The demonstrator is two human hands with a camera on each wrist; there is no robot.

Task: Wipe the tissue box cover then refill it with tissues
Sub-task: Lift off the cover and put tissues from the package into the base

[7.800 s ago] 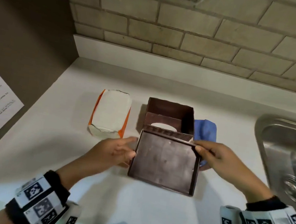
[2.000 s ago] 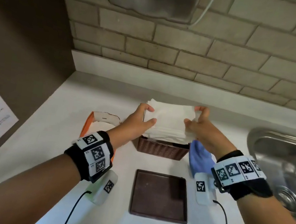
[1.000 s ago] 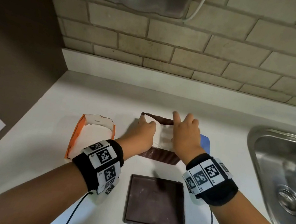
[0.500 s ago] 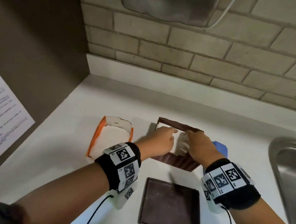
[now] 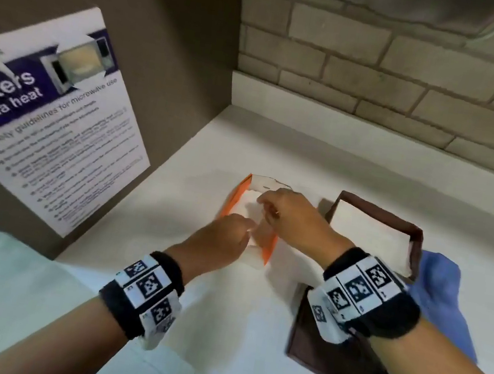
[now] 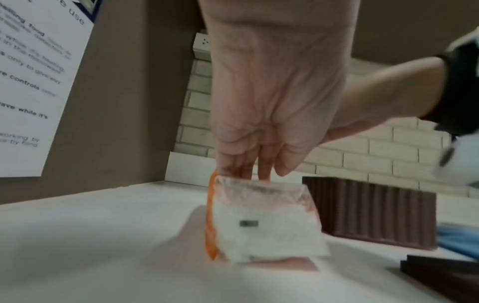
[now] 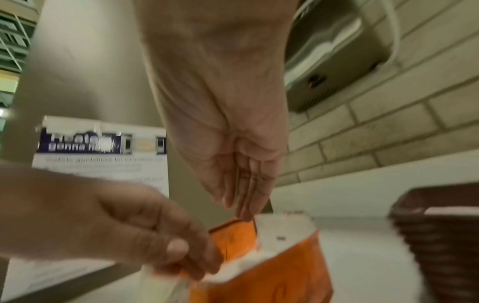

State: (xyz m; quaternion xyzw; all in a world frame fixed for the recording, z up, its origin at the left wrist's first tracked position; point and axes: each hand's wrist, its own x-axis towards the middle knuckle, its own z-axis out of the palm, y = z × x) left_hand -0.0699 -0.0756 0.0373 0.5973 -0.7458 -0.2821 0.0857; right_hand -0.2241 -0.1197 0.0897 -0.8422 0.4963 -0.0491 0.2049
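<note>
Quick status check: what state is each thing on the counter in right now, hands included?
Tissue box cover: open side up, tissues inside.
Base panel: off, flat on counter.
Tissue pack: torn open, tissues left.
Blue cloth: lying beside cover.
Left hand: pinching pack's near end.
Right hand: fingers extended into pack.

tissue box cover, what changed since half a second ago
Both hands left the tissue box cover and moved left to the orange tissue pack. The left hand now pinches its near edge; the right hand reaches in with straight fingers. The cover stays upside down with tissues inside, the brown base plate in front, the blue cloth at its right.
</note>
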